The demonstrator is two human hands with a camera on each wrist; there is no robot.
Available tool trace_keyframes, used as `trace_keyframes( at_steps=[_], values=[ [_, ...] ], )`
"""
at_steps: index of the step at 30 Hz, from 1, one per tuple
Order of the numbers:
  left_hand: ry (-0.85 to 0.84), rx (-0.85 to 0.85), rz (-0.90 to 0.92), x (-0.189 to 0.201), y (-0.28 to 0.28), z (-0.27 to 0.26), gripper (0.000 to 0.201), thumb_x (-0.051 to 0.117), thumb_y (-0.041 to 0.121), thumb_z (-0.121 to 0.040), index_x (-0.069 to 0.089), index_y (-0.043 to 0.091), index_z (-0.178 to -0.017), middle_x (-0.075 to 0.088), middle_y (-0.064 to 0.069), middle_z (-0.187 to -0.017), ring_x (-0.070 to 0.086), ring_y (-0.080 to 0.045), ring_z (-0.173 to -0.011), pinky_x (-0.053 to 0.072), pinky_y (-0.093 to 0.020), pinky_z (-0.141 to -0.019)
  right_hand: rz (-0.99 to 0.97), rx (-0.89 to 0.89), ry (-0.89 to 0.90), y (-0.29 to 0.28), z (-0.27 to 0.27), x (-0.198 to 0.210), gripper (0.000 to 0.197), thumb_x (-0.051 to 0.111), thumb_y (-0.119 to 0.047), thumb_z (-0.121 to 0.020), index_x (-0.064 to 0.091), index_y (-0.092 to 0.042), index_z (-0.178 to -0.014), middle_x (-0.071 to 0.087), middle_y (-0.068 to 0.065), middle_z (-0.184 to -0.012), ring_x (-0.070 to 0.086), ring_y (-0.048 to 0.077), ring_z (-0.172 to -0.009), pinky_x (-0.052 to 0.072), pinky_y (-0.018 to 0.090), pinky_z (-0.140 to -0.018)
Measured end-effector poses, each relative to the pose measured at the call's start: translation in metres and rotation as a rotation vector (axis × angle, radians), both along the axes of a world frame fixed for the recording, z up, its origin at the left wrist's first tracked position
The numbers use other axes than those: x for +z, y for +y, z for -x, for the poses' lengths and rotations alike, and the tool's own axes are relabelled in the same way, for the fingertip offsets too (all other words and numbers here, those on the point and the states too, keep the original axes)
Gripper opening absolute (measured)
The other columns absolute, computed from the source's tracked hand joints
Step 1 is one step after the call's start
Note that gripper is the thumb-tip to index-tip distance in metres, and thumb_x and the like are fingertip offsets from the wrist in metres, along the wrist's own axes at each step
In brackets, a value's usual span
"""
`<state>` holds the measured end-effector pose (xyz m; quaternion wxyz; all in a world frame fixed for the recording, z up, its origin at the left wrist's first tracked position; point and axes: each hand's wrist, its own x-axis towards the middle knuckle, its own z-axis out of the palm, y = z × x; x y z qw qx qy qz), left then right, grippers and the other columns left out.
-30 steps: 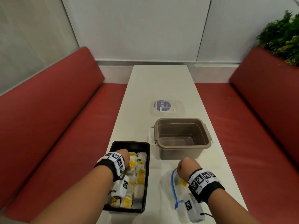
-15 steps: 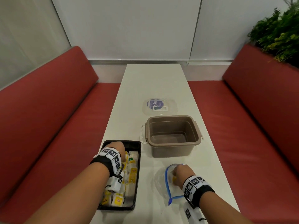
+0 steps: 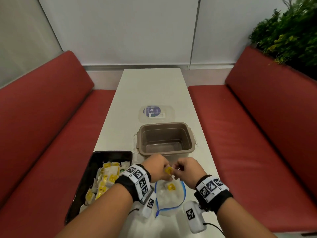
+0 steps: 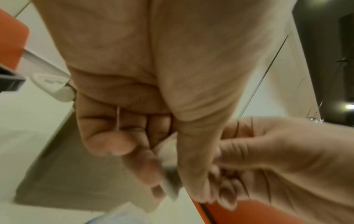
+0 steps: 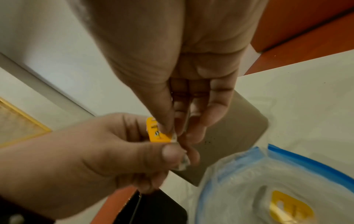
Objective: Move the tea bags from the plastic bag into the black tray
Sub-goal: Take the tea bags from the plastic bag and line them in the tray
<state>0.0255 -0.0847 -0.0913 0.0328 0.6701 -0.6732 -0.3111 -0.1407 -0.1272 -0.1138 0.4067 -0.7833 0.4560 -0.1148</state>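
Observation:
A tea bag with a yellow tag point(image 3: 169, 170) point(image 5: 155, 132) hangs just above the clear plastic bag with a blue zip point(image 3: 169, 196) point(image 5: 249, 181). My left hand point(image 3: 163, 172) point(image 5: 168, 153) and right hand point(image 3: 178, 170) point(image 5: 172, 130) both pinch it, fingertips meeting. In the left wrist view its white pouch point(image 4: 169, 174) sits between my left thumb and forefinger. One more tea bag point(image 3: 171, 187) point(image 5: 291, 207) lies inside the plastic bag. To the left, the black tray point(image 3: 103, 154) holds several tea bags point(image 3: 106, 179).
An open taupe container point(image 3: 190, 134) stands just beyond my hands, with its clear lid point(image 3: 157, 114) farther back on the white table point(image 3: 151, 86). Red benches point(image 3: 42, 126) run along both sides, and a plant point(image 3: 288, 35) is at the far right.
My left hand left the black tray and moved right to meet the right hand. The right hand came up out of the plastic bag with a tea bag, which both hands now pinch.

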Motion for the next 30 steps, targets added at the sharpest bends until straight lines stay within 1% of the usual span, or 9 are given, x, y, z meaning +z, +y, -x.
trace_keyframes(
  at_steps=[4, 6, 10, 14, 17, 22, 25, 28, 30],
  values=[
    [-0.014, 0.174, -0.026, -0.004, 0.001, 0.001, 0.025, 0.076, 0.036, -0.078, 0.071, 0.011, -0.077, 0.072, -0.006, -0.072, 0.065, -0.017, -0.064, 0.054, -0.033, -0.068, 0.008, -0.039, -0.029, -0.006, -0.004, 0.0, 0.011, 0.07, -0.02, -0.085, 0.066, -0.024, -0.075, 0.067, -0.008, -0.068, 0.066, 0.006, -0.06, 0.051, 0.017, -0.059],
    [-0.032, 0.235, 0.001, -0.001, 0.002, -0.011, 0.027, 0.073, 0.037, -0.081, 0.071, 0.01, -0.076, 0.072, -0.005, -0.072, 0.065, -0.016, -0.063, 0.054, -0.032, -0.068, 0.038, -0.016, 0.11, -0.008, -0.009, -0.009, 0.005, 0.065, -0.021, -0.087, 0.068, -0.022, -0.083, 0.067, -0.006, -0.075, 0.067, 0.014, -0.071, 0.054, 0.024, -0.07],
    [0.063, 0.399, 0.11, 0.014, 0.014, -0.056, 0.019, 0.063, 0.031, -0.092, 0.073, 0.02, -0.078, 0.07, 0.001, -0.067, 0.066, -0.012, -0.063, 0.055, -0.03, -0.07, 0.034, 0.112, 0.509, -0.004, -0.027, -0.043, 0.024, 0.056, -0.021, -0.089, 0.073, -0.008, -0.1, 0.072, 0.011, -0.102, 0.067, 0.03, -0.096, 0.053, 0.032, -0.081],
    [0.012, 0.491, 0.161, 0.03, 0.032, -0.113, 0.023, 0.061, 0.023, -0.094, 0.069, 0.012, -0.075, 0.065, -0.006, -0.064, 0.058, -0.019, -0.06, 0.049, -0.031, -0.061, 0.052, 0.079, 0.658, -0.002, -0.036, -0.069, 0.025, 0.054, -0.022, -0.09, 0.067, -0.01, -0.108, 0.069, 0.01, -0.113, 0.066, 0.027, -0.105, 0.052, 0.032, -0.085],
    [-0.143, 0.548, 0.024, 0.022, 0.042, -0.147, 0.03, 0.068, 0.03, -0.089, 0.065, 0.013, -0.064, 0.057, 0.0, -0.058, 0.051, -0.017, -0.056, 0.037, -0.025, -0.053, 0.075, 0.074, 0.673, -0.003, -0.038, -0.076, 0.027, 0.057, -0.025, -0.086, 0.067, -0.014, -0.109, 0.07, 0.007, -0.112, 0.066, 0.026, -0.105, 0.052, 0.03, -0.086],
    [-0.393, 0.396, -0.335, -0.017, 0.042, -0.161, 0.028, 0.072, 0.04, -0.084, 0.066, 0.014, -0.075, 0.056, 0.002, -0.069, 0.061, -0.021, -0.078, 0.045, -0.028, -0.067, 0.043, 0.042, 0.646, -0.006, -0.035, -0.078, 0.026, 0.054, -0.023, -0.088, 0.067, -0.015, -0.109, 0.07, 0.007, -0.111, 0.067, 0.027, -0.102, 0.05, 0.03, -0.081],
    [-0.456, 0.339, -0.466, -0.044, 0.041, -0.166, 0.04, 0.074, 0.043, -0.081, 0.071, 0.009, -0.103, 0.067, -0.001, -0.089, 0.066, -0.023, -0.095, 0.052, -0.031, -0.077, 0.062, 0.041, 0.645, -0.005, -0.033, -0.073, 0.028, 0.048, -0.02, -0.092, 0.065, -0.015, -0.114, 0.069, 0.008, -0.113, 0.066, 0.027, -0.104, 0.049, 0.029, -0.081],
    [-0.535, 0.322, -0.475, -0.06, 0.042, -0.171, 0.039, 0.071, 0.044, -0.078, 0.071, 0.013, -0.103, 0.07, -0.002, -0.1, 0.067, -0.021, -0.093, 0.055, -0.029, -0.081, 0.075, 0.045, 0.653, -0.002, -0.032, -0.068, 0.032, 0.045, -0.019, -0.093, 0.063, -0.017, -0.119, 0.068, 0.008, -0.114, 0.066, 0.028, -0.104, 0.049, 0.031, -0.084],
    [-0.554, 0.338, -0.462, -0.07, 0.041, -0.174, 0.048, 0.067, 0.039, -0.085, 0.064, 0.007, -0.12, 0.068, -0.008, -0.111, 0.067, -0.025, -0.1, 0.053, -0.03, -0.08, 0.068, 0.029, 0.666, 0.001, -0.033, -0.065, 0.03, 0.046, -0.02, -0.094, 0.065, -0.012, -0.114, 0.069, 0.009, -0.114, 0.066, 0.028, -0.104, 0.05, 0.031, -0.084]
  ],
)
